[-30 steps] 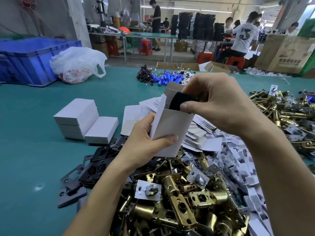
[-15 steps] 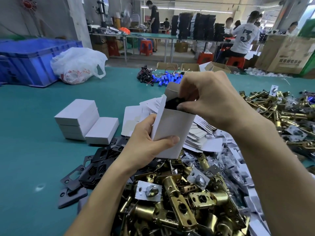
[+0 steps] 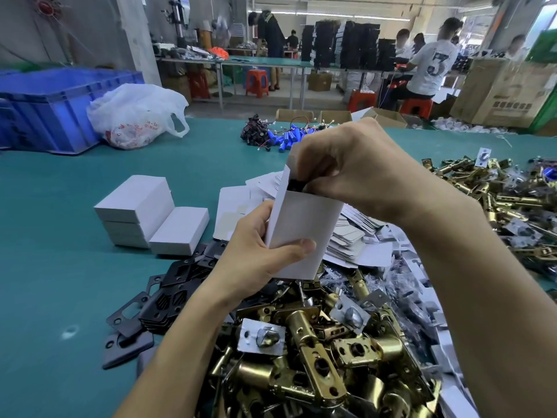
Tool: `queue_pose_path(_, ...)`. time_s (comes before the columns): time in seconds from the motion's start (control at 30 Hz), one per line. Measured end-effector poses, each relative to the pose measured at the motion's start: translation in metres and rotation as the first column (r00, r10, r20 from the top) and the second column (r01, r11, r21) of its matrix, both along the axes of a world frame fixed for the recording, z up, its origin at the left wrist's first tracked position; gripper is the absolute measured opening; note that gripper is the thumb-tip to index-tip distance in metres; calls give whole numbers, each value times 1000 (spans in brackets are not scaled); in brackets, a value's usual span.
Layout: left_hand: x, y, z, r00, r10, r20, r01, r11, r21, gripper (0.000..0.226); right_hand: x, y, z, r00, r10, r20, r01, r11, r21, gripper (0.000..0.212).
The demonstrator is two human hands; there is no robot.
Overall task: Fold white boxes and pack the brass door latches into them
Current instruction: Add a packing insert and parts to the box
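My left hand (image 3: 256, 254) grips an upright white box (image 3: 304, 233) by its lower left side, thumb across the front face. My right hand (image 3: 346, 173) is at the box's open top, fingers curled round a black part (image 3: 295, 184) that is mostly sunk inside the box. A heap of brass door latches (image 3: 316, 363) lies right below the box. A second heap of brass latches (image 3: 506, 200) spreads at the right. Flat unfolded white box blanks (image 3: 349, 236) lie in a stack behind the box.
Closed white boxes (image 3: 144, 212) are stacked at the left on the green table (image 3: 60, 267). Black strike plates (image 3: 156, 300) lie in front of them. A blue crate (image 3: 54, 107), a white plastic bag (image 3: 135, 116) and blue cylinders (image 3: 286, 137) sit farther back. People work at far benches.
My right hand has pushed the black part down deeper into the box's open top. My left hand keeps holding the box in about the same place.
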State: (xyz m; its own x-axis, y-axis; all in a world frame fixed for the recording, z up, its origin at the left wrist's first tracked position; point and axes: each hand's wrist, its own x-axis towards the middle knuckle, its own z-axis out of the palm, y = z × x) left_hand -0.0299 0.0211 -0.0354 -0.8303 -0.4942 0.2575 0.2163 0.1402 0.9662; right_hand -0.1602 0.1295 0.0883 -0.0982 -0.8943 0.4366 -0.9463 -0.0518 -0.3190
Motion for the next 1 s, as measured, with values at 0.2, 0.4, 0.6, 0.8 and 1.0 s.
queue_pose_path(0.2,0,0,-2,1000,7,-15,-7,1000,-9,44,1,0,3,1000,12,-10,-12,1000,24,22)
queue_pose_path(0.4,0,-1,-3,999,-1,-35,0,1000,-17,45,-5,4,10,993,-105,-48,112,979,171,25)
queue_pose_path(0.6,-1,-1,-5,998,1,-62,-1,1000,-5,46,-8,8,4,981,-157,-111,181,951,252,15)
queue_pose_path(0.8,-2,-2,-9,995,-27,-101,28,1000,13,49,1,7,-2,978,-192,-79,200,972,125,15)
queue_pose_path(1.0,-4,-1,-11,994,-2,-110,0,1000,-24,48,8,9,3,946,-280,-164,307,934,180,15)
